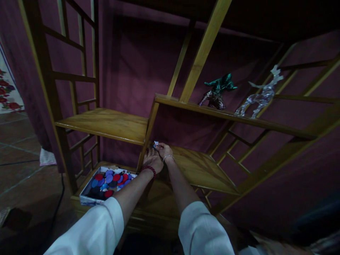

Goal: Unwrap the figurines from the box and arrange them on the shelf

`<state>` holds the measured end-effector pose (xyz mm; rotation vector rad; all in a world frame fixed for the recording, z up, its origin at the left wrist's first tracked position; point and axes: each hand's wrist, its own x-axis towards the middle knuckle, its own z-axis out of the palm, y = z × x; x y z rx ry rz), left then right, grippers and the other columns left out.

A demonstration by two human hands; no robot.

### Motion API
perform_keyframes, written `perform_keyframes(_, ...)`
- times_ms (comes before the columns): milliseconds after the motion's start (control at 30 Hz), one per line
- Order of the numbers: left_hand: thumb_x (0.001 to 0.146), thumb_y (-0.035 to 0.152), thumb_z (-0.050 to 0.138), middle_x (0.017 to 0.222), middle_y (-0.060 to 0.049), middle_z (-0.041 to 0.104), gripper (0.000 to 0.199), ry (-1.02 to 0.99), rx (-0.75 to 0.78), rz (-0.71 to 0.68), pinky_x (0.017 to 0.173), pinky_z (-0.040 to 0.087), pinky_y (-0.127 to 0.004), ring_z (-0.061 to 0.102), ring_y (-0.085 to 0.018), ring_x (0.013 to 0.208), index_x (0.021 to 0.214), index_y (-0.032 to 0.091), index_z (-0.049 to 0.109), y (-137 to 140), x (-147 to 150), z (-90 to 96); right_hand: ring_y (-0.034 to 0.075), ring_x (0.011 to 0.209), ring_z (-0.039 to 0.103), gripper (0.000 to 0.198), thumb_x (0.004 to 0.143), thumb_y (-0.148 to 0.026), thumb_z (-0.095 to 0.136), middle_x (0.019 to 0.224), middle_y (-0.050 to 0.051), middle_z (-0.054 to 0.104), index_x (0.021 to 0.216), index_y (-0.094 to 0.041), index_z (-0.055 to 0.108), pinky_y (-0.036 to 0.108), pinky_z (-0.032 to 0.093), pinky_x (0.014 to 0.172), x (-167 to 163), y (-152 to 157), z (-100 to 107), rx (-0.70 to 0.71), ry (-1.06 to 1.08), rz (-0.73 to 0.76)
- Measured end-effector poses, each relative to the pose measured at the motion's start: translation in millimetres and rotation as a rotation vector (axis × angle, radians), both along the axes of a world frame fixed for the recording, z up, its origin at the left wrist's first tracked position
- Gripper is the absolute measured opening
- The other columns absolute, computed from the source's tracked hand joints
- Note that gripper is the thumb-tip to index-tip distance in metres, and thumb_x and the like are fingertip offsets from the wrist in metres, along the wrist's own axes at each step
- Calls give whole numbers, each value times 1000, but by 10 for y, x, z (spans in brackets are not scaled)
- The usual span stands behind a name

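My right hand (165,150), with a silver bangle at the wrist, pinches a tiny white and blue figurine (156,143) between its fingertips. My left hand (153,160), wearing a red bead bracelet, lies beside and below it, palm turned up and fingers stretched out. Nothing shows in that palm. Both hands are at the upright board between the left and right shelves. A shallow box (87,202) to the left of my left forearm holds several red, blue, purple and dark discs with small figures among them.
Around my hands stands a wooden display rack with a left shelf (106,124) and a lower right shelf (204,166). On the upper right shelf are a green and bronze figure (217,92) and a clear deer figurine (259,95). A black cable (60,198) runs along the floor.
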<state>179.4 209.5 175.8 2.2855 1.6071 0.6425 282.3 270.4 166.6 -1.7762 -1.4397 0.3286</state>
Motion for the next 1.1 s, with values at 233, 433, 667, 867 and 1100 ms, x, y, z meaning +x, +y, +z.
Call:
perform_keyframes(233, 74, 19, 41, 140, -19, 35, 58, 29, -23, 8, 108, 14, -42, 20, -29, 133, 130, 3, 39, -15, 2, 29, 15, 78, 62, 19, 71, -29, 61, 83, -1, 69, 89, -28, 68, 24, 45, 71, 12, 12, -10, -14, -23, 5)
perform_keyframes(433, 77, 22, 37, 141, -18, 32, 59, 71, -23, 16, 108, 14, -42, 20, -29, 133, 132, 1, 35, -22, 4, 38, 13, 78, 62, 20, 72, -29, 61, 84, -2, 69, 91, -27, 68, 21, 46, 70, -9, -16, 25, -42, -47, 13)
perform_keyframes(667, 78, 21, 36, 141, -17, 33, 58, 67, -20, 16, 108, 17, -42, 22, -29, 132, 132, 1, 35, -42, -12, 50, 10, 81, 63, 23, 75, -24, 59, 91, -2, 69, 96, -25, 65, 19, 47, 74, 8, 13, -21, -38, -4, 29)
perform_keyframes(867, 77, 16, 37, 136, -16, 41, 51, -6, 40, 10, 104, 26, -41, 28, -27, 130, 126, 4, 43, -73, -33, 21, 11, 84, 64, 27, 73, -23, 59, 94, 0, 69, 99, -23, 64, 21, 47, 77, 52, 37, -89, -34, 24, 6)
perform_keyframes(1100, 74, 13, 41, 111, -17, 59, 37, -47, 194, -43, 97, 34, -37, 46, -25, 114, 106, 5, 57, -179, -88, 21, 12, 85, 64, 25, 74, -21, 57, 95, 2, 69, 97, -22, 65, 21, 48, 77, 22, -94, -61, -29, 28, 4)
